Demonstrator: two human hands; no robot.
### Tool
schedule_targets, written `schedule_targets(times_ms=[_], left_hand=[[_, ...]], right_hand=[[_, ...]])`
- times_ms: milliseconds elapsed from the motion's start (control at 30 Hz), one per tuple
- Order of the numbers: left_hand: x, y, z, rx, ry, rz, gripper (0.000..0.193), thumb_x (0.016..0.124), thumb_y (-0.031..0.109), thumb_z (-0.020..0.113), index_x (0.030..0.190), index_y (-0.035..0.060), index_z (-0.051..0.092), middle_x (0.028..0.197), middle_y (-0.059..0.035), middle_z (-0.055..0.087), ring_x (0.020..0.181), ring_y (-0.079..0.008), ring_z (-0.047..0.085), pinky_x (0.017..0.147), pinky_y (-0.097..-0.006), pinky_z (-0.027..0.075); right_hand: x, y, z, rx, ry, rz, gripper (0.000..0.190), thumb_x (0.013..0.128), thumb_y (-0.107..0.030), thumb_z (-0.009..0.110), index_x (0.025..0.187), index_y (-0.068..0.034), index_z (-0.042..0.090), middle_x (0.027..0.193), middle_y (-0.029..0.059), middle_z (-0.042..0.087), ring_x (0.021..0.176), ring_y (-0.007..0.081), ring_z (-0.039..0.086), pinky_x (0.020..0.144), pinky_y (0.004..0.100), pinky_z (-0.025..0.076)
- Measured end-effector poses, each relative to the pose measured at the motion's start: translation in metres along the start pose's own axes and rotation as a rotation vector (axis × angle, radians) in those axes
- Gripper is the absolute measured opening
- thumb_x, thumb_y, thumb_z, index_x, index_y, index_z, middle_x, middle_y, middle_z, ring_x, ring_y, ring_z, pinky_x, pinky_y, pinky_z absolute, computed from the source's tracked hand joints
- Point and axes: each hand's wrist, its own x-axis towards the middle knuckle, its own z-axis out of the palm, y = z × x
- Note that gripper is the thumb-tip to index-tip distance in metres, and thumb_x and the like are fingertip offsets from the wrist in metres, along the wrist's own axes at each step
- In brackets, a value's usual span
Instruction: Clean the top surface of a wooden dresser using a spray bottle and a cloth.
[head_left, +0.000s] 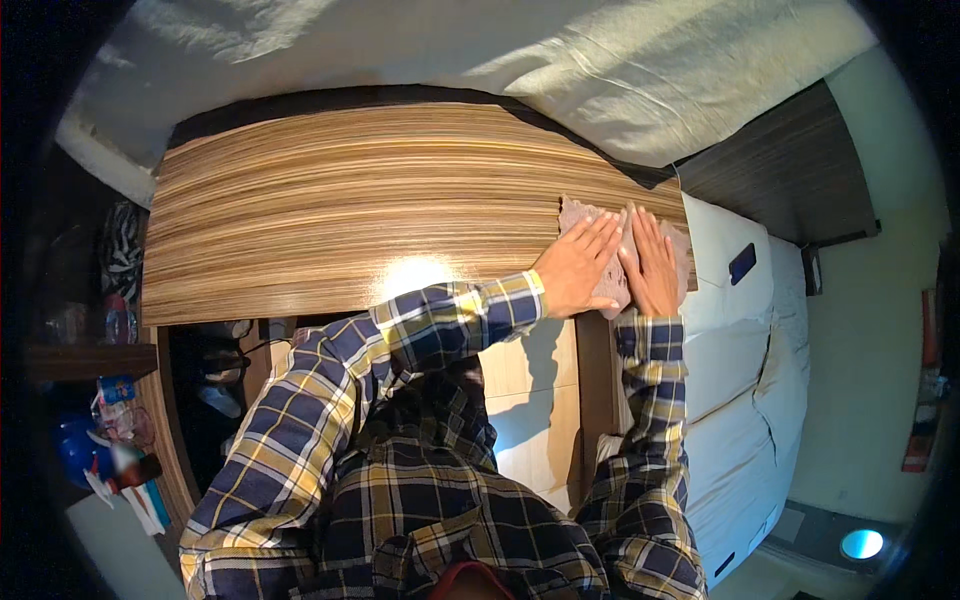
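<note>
A pinkish cloth (612, 283) lies spread near the right end of a wood-grain tabletop (360, 195). My left hand (577, 264) rests flat on the cloth's left part, fingers pointing up and to the right. Close beside it, my right hand (651, 261) presses flat on the cloth's right part, fingers pointing away from me. Neither hand grips the cloth visibly; part of it is hidden under both palms. Plaid sleeves cover both arms, and the left one crosses over the table's near edge.
Right of the table is a bed with a pale sheet (731, 322) and a phone (742, 264) on it. A pale draped fabric (600, 90) borders the far side. Shelves with bottles and a blue round object (75, 452) stand at the left.
</note>
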Motion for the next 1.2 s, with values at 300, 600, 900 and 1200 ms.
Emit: schedule_targets(times_ms=[300,600,900,1200], left_hand=[[0.046,-0.090,-0.034,0.188,-0.339,-0.052,0.097,0.086,0.074,0.026,0.147,-0.0004,0.017,0.155,-0.0170,0.012,0.144,-0.0260,0.007,0.116,-0.0476,0.005],[0.064,-0.029,0.013,0.020,0.063,-0.437,0.065,0.093,0.031,0.038,0.137,-0.0156,0.026,0.145,-0.0325,0.023,0.141,-0.0409,0.014,0.115,-0.0465,0.011],[0.084,-0.078,-0.009,0.033,0.185,-0.361,0.045,0.092,0.036,0.043,0.102,-0.0041,0.060,0.110,-0.0234,0.060,0.108,-0.0334,0.054,0.095,-0.0447,0.035],[0.114,-0.071,0.014,0.066,0.108,-0.275,0.040,0.091,0.033,0.040,0.102,0.0030,0.065,0.101,-0.0151,0.064,0.098,-0.0278,0.058,0.089,-0.0417,0.039]], right_hand=[[0.076,0.036,0.007,0.175,0.039,0.005,0.051,0.099,-0.038,0.034,0.143,-0.013,0.036,0.149,0.0089,0.035,0.140,0.0247,0.026,0.114,0.0410,0.015],[0.060,0.008,0.018,-0.077,0.097,0.050,0.050,0.094,-0.043,0.042,0.141,-0.027,0.040,0.148,0.0138,0.034,0.137,0.0372,0.026,0.111,0.0523,0.016],[0.124,0.028,0.024,0.000,0.009,-0.028,0.046,0.095,-0.040,0.039,0.131,-0.013,0.051,0.137,0.0172,0.046,0.128,0.0335,0.039,0.110,0.0448,0.022],[0.117,0.041,0.037,-0.189,0.350,0.140,0.056,0.092,-0.045,0.032,0.104,-0.003,0.068,0.125,0.0244,0.054,0.125,0.0400,0.041,0.107,0.0487,0.023]])
